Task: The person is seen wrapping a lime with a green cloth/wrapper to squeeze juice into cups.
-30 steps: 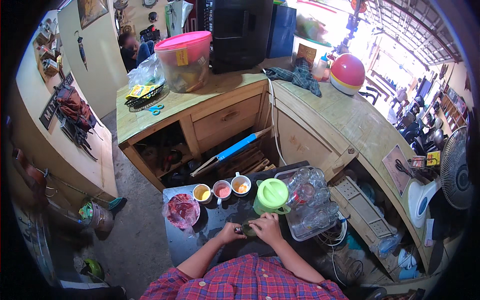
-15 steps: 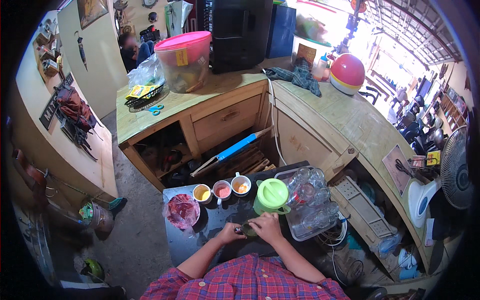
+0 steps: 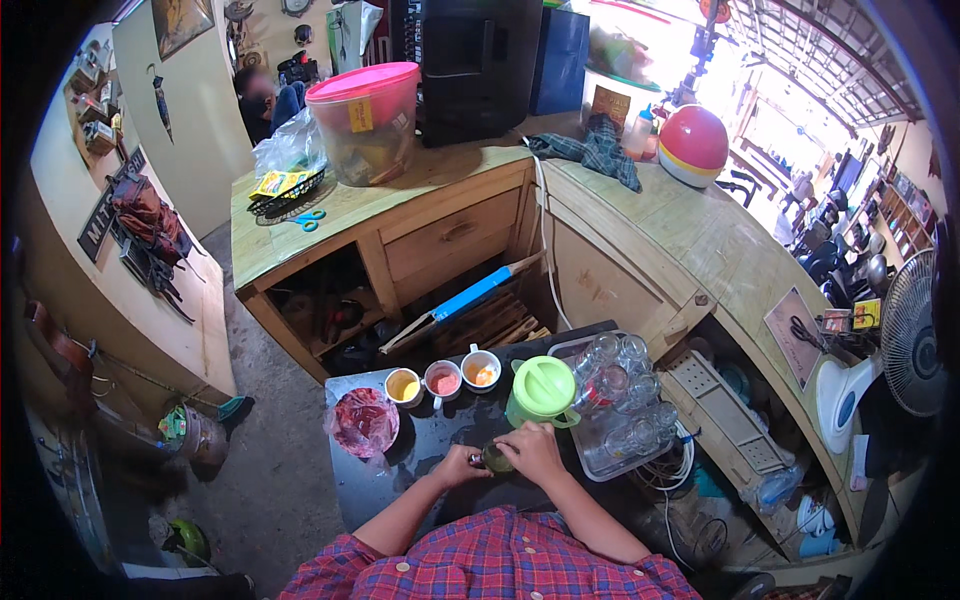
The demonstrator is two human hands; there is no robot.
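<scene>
1. Left hand [image 3: 458, 466]: fingers narrow, closed on a dark piece [image 3: 476, 460] at the left end of a small greenish vessel [image 3: 497, 459]. Part of the vessel or separate thing: cannot tell.
2. Right hand [image 3: 532, 450]: fingers curled over the vessel's right side, holding it. Vessel is over the low dark bench [image 3: 365, 492], close to the shirt; touching the bench or lifted, cannot tell.
3. Progress: handling looks under way, not finished; vessel not released or set aside. Its contents, if any, too small to tell.
4. Green jug [image 3: 543, 390] just beyond the right hand: lid on, upright, handle free. Nothing being poured.
5. Plastic-wrapped bowl [image 3: 395, 432] at bench left, reddish contents, no hand on it.
6. Clear tray [image 3: 622, 474], right: clear glasses [image 3: 642, 432] inside, some on their sides. None in hand; look unused so far.
7. Three white cups [image 3: 484, 390] in a row past the bowl: yellow, pink and orange contents. Filling seems done there; contents not used up.
8. Far wooden bench [image 3: 665, 225]: pink-lidded tub [image 3: 362, 140], blue scissors [image 3: 308, 220], dark cloth [image 3: 590, 150]; all untouched.
</scene>
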